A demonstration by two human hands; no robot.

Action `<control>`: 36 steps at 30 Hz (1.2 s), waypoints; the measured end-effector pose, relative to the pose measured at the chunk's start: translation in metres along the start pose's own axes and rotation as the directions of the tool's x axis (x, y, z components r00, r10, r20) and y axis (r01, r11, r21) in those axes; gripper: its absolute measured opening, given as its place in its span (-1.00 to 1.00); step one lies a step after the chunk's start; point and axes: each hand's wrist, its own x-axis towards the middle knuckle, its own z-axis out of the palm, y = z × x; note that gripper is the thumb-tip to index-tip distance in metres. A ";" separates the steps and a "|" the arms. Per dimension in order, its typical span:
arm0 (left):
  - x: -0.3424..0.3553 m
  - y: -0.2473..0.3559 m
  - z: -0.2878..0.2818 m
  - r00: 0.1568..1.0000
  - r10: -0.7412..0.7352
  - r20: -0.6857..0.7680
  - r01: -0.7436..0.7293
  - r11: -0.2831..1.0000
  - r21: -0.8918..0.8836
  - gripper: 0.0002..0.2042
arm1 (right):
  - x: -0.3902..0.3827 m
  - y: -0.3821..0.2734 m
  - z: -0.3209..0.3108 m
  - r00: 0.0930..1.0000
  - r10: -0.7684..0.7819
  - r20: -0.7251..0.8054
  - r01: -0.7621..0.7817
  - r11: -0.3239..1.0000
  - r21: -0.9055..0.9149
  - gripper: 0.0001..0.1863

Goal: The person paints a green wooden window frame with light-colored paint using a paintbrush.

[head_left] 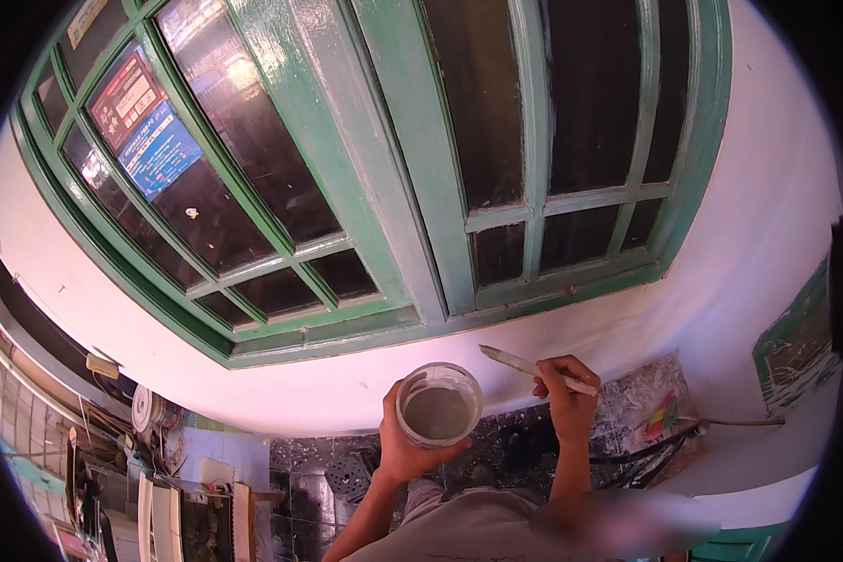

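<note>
My left hand [410, 451] is wrapped round a clear round tub [479, 403], holding it from the left and below. Grey-green paint [436, 414] lies inside, and pale smears coat the inner wall. To the right, my right hand [564, 386] grips a slim, paint-crusted paintbrush [513, 360] between thumb and fingers. The brush's tip points left, above the tub and apart from it, just in front of the white wall below the window. Above both hands stands a green wooden window frame [347, 342] with glass panes; its middle and right parts look duller and greyer than the glossy left part.
The white wall [759, 187] surrounds the window. Red and blue stickers [159, 150] are on a left pane. Wooden pieces and clutter [173, 506] stand at lower left. A dark, paint-spotted tiled floor [300, 468] lies below. At right are dark rods [670, 440] and a green-edged panel [791, 351].
</note>
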 end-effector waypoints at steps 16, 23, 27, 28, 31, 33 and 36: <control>-0.018 -0.008 0.004 0.999 0.032 -0.043 -0.028 0.996 0.085 0.15 | -0.010 -0.027 -0.014 0.998 0.004 0.067 -0.005 1.000 0.005 -0.84; -0.018 -0.013 0.007 0.999 0.023 -0.023 -0.021 0.997 0.079 0.16 | -0.015 -0.045 -0.020 0.999 -0.010 0.048 0.007 0.998 0.054 -0.84; -0.014 -0.014 0.010 0.999 0.024 -0.026 -0.022 0.997 0.073 0.17 | -0.013 -0.047 -0.022 0.999 -0.042 0.002 0.042 0.996 0.074 -0.86; -0.012 -0.011 0.010 1.000 0.025 -0.019 -0.023 0.997 0.074 0.17 | -0.013 -0.047 -0.023 0.999 -0.041 -0.004 0.041 0.996 0.075 -0.86; -0.007 -0.003 0.011 0.999 0.036 0.000 -0.036 0.993 0.112 0.17 | -0.012 -0.046 -0.030 0.997 -0.073 -0.019 0.074 0.996 0.042 -0.88; -0.006 -0.006 0.013 1.000 0.023 -0.006 -0.022 0.996 0.090 0.17 | -0.011 -0.045 -0.033 0.996 -0.090 -0.010 0.090 0.996 -0.016 -0.88; -0.005 -0.009 0.015 1.000 0.014 -0.005 -0.014 0.997 0.077 0.16 | -0.011 -0.045 -0.036 0.997 -0.078 0.001 0.078 0.997 0.004 -0.88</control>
